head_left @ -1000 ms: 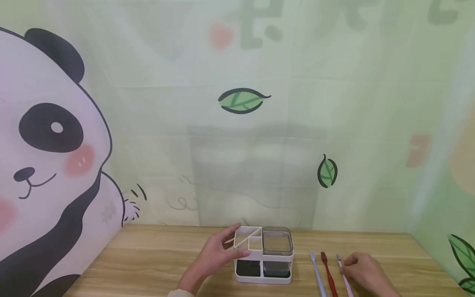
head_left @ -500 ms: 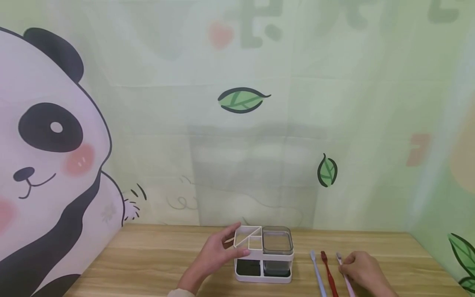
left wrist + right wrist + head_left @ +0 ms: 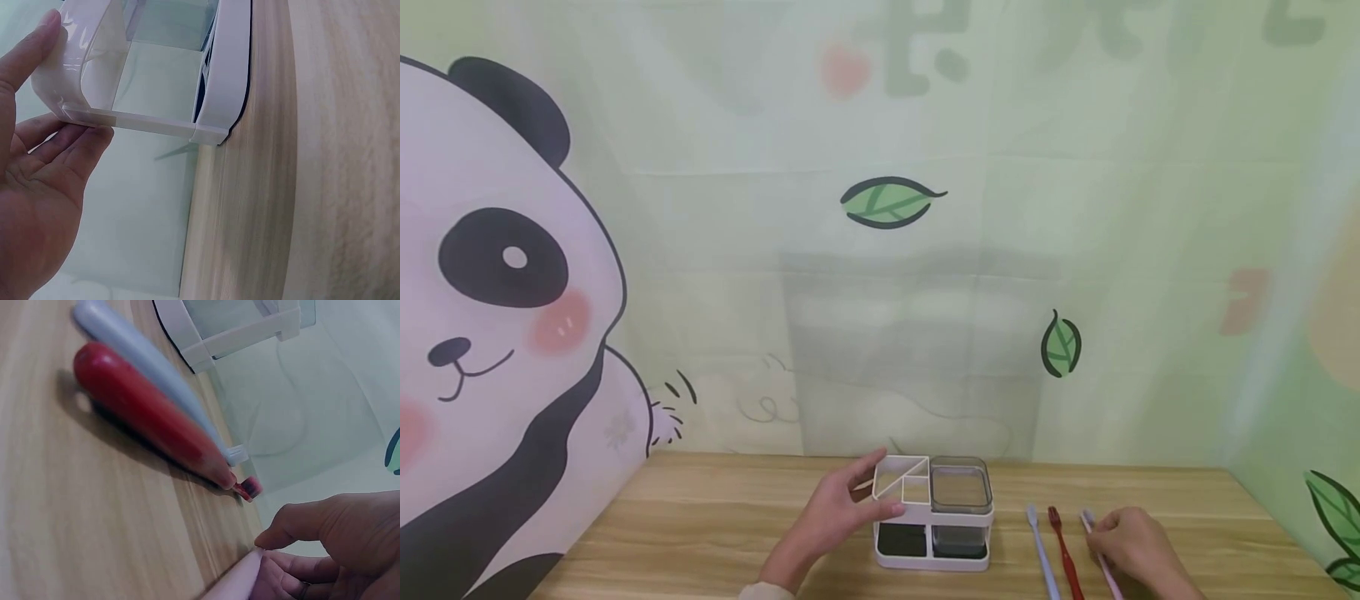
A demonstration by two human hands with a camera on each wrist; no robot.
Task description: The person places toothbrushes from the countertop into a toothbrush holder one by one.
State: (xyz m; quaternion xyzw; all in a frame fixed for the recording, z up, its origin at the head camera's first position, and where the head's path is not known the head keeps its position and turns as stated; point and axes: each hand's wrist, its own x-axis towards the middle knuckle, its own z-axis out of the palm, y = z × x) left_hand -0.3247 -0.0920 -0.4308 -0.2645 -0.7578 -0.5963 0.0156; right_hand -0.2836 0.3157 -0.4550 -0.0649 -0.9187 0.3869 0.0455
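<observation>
A white toothbrush holder (image 3: 953, 518) with divided top slots stands upright on the wooden table. My left hand (image 3: 831, 515) grips its left side, thumb on the front rim and fingers round the back, as the left wrist view shows with the holder's pale frame (image 3: 153, 124). To the right, my right hand (image 3: 1137, 546) pinches a pink toothbrush (image 3: 1108, 575) between thumb and fingertips below its bristles. In the right wrist view, the pink handle (image 3: 237, 578) runs out of the frame at the bottom. Beside it lie a red toothbrush (image 3: 1067, 557) and a light-blue toothbrush (image 3: 1042, 552).
A clear grey cup (image 3: 961, 487) sits in the right half of the holder. Wooden tabletop (image 3: 715, 533) stretches to both sides. Behind it hangs a green curtain (image 3: 737, 333) printed with a panda (image 3: 497, 350) and leaves.
The pink toothbrush and my right hand have shifted slightly to the right. My left hand stays on the holder; the red and blue toothbrushes have not moved.
</observation>
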